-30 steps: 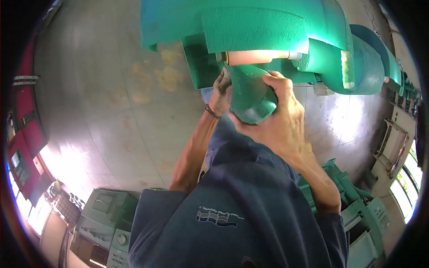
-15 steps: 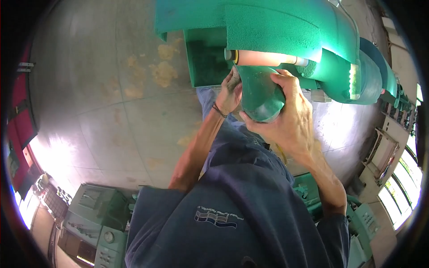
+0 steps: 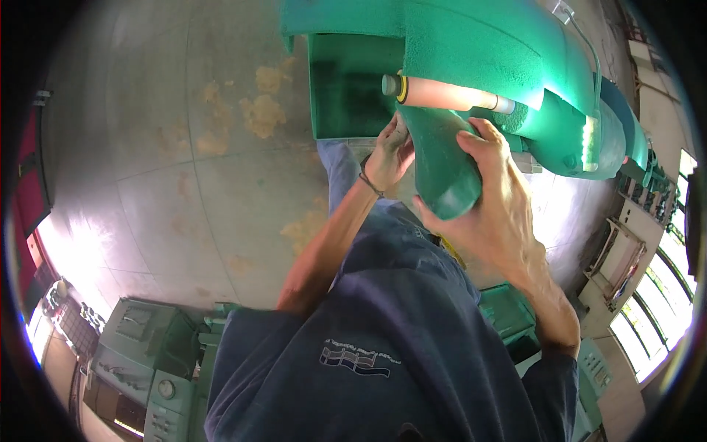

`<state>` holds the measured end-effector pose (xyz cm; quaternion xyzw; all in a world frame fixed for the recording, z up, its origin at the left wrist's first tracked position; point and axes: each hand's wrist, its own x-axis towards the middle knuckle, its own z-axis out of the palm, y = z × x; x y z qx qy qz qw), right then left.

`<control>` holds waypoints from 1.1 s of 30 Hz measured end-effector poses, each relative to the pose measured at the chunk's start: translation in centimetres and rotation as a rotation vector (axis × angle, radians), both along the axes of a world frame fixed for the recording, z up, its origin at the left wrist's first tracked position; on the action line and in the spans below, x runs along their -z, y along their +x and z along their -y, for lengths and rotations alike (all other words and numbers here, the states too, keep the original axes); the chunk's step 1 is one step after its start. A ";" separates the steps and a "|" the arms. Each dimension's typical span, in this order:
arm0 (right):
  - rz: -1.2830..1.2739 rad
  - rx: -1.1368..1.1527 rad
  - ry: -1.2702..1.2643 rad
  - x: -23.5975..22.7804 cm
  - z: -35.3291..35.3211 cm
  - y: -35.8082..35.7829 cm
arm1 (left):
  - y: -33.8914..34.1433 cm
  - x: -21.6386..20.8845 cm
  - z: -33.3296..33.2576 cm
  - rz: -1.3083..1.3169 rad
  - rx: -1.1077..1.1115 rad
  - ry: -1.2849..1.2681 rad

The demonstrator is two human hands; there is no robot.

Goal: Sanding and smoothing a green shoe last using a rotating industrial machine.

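Observation:
A smooth green block shaped like a shoe last [image 3: 445,163] is held between both hands, tilted, its rounded end toward me. Its far end lies against or just under a pale orange sanding roller [image 3: 442,96]; the exact contact is hard to make out. My left hand [image 3: 390,156] is closed on the last's far left side, fingers partly hidden behind it. From the right, my right hand [image 3: 504,202] wraps the near end, fingers over the top and thumb at the lower edge. The roller sticks out from beneath a green machine hood [image 3: 471,44].
A dark green open box [image 3: 346,88] sits left of the roller. A lit lamp strip [image 3: 589,144] hangs at the right of the machine. Behind me stand another green machine [image 3: 166,398] at lower left and a green tray [image 3: 508,313] at lower right. Yellowish dust patches [image 3: 263,116] mark the floor.
Both hands and the last have shifted slightly right in the view, and the last's near end has turned a little downward and right. The machine also sits further right in the picture.

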<state>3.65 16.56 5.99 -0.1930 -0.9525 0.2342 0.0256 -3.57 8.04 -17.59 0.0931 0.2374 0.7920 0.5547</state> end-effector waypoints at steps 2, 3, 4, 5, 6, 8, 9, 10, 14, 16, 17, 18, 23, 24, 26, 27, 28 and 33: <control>0.049 -0.001 0.015 0.0 0.0 -0.2 | 0.5 1.0 -1.0 -0.030 -0.014 0.031; 0.054 0.000 0.031 -0.2 0.0 -0.1 | 0.7 1.4 -1.2 -0.063 -0.026 0.060; 0.062 0.000 0.043 -0.5 0.0 0.2 | 0.8 0.9 -1.0 -0.057 -0.027 0.058; 0.067 0.006 0.046 -1.1 -0.1 0.6 | 0.7 -0.3 -1.0 0.129 0.013 0.033; 0.053 0.024 0.014 -1.7 -0.2 0.9 | 0.6 -1.6 -0.9 0.314 0.053 0.006; 0.032 0.040 -0.027 -2.3 0.4 1.5 | 0.4 -4.4 0.0 0.309 -0.002 -0.061; -0.107 0.126 -0.209 -2.3 0.8 2.0 | 0.5 -5.2 0.6 0.307 -0.053 -0.124; -0.245 0.214 -0.380 -2.7 1.3 2.5 | 0.8 -5.0 1.3 0.310 -0.045 -0.119; -0.096 0.478 -0.216 -0.6 3.3 2.5 | -1.1 -4.0 5.0 -0.154 -0.053 -0.163; -0.206 0.673 -0.373 -0.2 3.6 1.1 | -3.1 -3.6 5.0 0.249 -0.058 -0.441; -0.220 0.679 -0.451 0.2 3.5 0.8 | -4.2 -3.6 4.8 0.152 -0.103 -0.496; -0.235 0.684 -0.528 0.4 3.4 0.4 | -5.2 -3.8 4.8 0.142 -0.099 -0.502; -0.490 0.911 -1.005 2.7 2.7 -1.7 | -9.1 -3.3 3.0 -0.002 0.048 -0.530; -0.538 0.932 -0.981 2.8 2.6 -2.1 | -9.3 -3.3 2.8 -0.008 0.064 -0.525; -0.598 0.955 -0.964 2.7 2.6 -2.4 | -9.7 -3.8 2.6 -0.059 0.035 -0.495; -0.578 0.974 -0.989 2.4 2.7 -2.2 | -9.7 -4.0 2.6 -0.067 0.046 -0.493; -0.553 0.994 -1.016 1.9 3.1 -1.8 | -9.6 -5.0 2.6 -0.079 0.062 -0.544; -0.455 0.823 -0.756 0.8 4.2 2.3 | -7.9 -8.3 5.1 -0.130 0.091 -0.637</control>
